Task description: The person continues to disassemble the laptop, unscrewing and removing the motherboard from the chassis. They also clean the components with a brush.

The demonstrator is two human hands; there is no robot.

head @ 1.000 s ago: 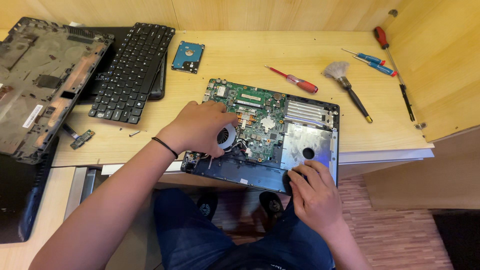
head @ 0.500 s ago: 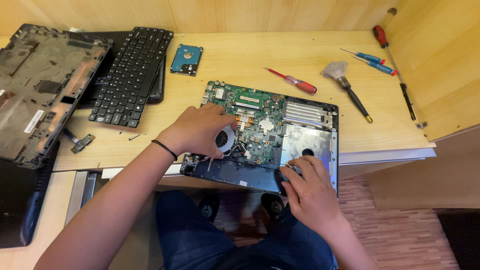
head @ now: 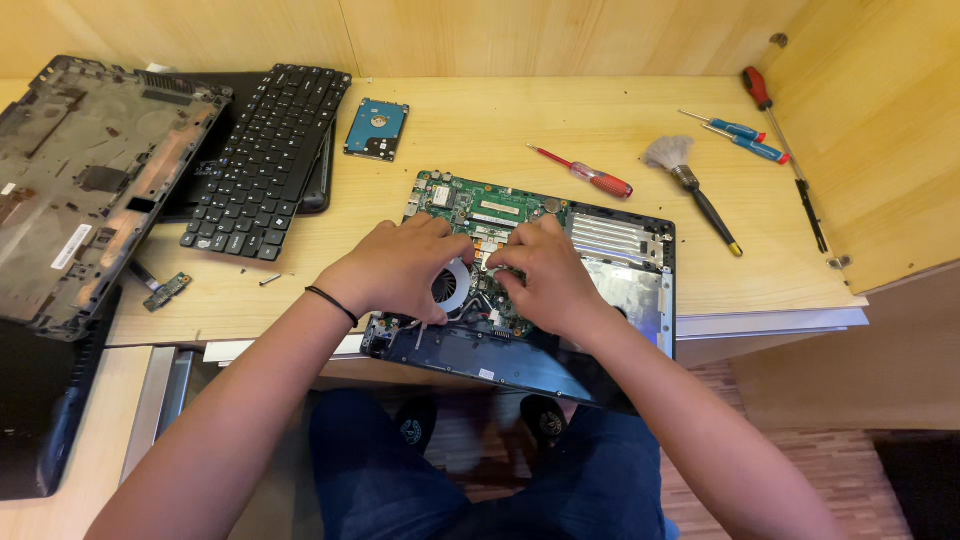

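Both hands, left hand (head: 400, 268) and right hand (head: 545, 275), press curled fingertips onto the green motherboard (head: 490, 215), gripping nothing visible. The fan (head: 452, 285) sits at six o'clock between them. A slipped finger could, I judge, bend small parts.

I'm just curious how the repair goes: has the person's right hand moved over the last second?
Yes. The right hand has left the laptop base's near right corner and moved up and left onto the green motherboard, close beside the left hand by the fan.

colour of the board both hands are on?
Green circuit board, with the left hand and right hand resting on it; the head view shows it.
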